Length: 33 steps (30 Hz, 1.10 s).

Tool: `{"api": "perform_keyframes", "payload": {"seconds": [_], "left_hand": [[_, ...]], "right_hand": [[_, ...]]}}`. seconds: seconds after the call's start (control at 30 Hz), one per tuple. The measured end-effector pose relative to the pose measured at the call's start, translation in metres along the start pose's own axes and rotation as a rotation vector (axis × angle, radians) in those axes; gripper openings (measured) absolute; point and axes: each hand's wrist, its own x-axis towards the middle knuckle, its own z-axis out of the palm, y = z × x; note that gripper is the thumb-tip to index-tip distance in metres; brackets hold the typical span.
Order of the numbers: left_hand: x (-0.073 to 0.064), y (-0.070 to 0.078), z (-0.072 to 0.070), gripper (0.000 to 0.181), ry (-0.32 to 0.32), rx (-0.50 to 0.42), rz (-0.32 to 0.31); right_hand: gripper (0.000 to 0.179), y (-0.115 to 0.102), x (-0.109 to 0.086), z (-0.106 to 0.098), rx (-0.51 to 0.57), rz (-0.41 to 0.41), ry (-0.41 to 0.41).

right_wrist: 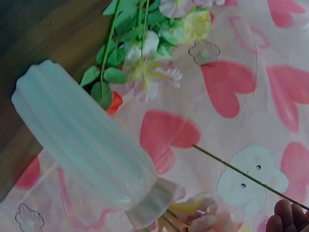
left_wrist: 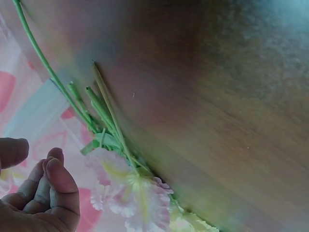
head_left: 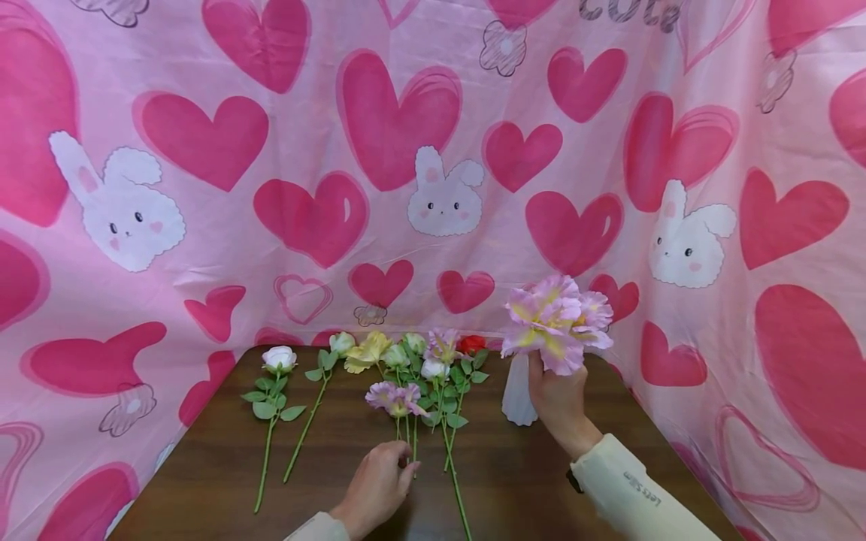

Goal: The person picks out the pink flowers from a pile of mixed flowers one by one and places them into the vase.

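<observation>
You seemed to be putting flowers into a tall, ribbed white vase point(head_left: 519, 398) on the right of the dark brown wooden table point(head_left: 534, 485). Your right hand point(head_left: 565, 402) was curled round a thin green stem point(right_wrist: 241, 175), whose bare end was outside the vase. Big frilly pink-purple blooms point(head_left: 551, 323) hid things there, so I could not tell which one you held. The next move seemed to need that end tipped into the mouth, past the blooms in the way. Your left hand point(head_left: 379, 477) was apart, loosely bent and holding nothing, near a small frilly pink-purple flower point(head_left: 395, 398). A white rose with green leaves point(head_left: 278, 359) lay left; a ruffled yellow flower point(head_left: 368, 352) lay far, in a pile whose crossed stems could snag.
</observation>
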Motion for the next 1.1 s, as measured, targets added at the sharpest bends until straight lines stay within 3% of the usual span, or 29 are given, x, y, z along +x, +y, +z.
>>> {"api": "perform_keyframes", "payload": {"seconds": [0.17,0.47,0.63,0.7,0.83,1.0,1.1], "left_hand": [[-0.001,-0.001,-0.002,0.013,-0.020,-0.014,-0.017],[0.000,-0.004,0.000,0.011,-0.042,-0.010,-0.048],[0.000,-0.005,0.000,0.011,-0.044,-0.010,-0.047],[-0.001,-0.005,0.000,0.011,-0.043,-0.006,-0.046],[-0.002,-0.004,0.000,0.011,-0.045,-0.004,-0.044],[-0.003,-0.005,0.000,0.011,-0.046,-0.007,-0.042],[-0.003,-0.005,0.000,0.010,-0.038,-0.003,-0.036]], "right_hand": [[0.026,0.001,0.011,-0.002,-0.047,0.022,0.042],[0.029,0.005,0.019,-0.005,0.067,0.065,0.074],[0.028,0.014,0.015,-0.006,-0.035,0.074,0.024],[0.021,0.018,0.012,-0.006,-0.141,0.039,-0.007],[0.010,0.029,0.007,-0.004,-0.243,-0.003,-0.043],[0.010,0.043,-0.003,-0.001,-0.167,0.083,-0.051],[0.008,0.051,-0.007,-0.001,-0.231,0.123,-0.089]]}}
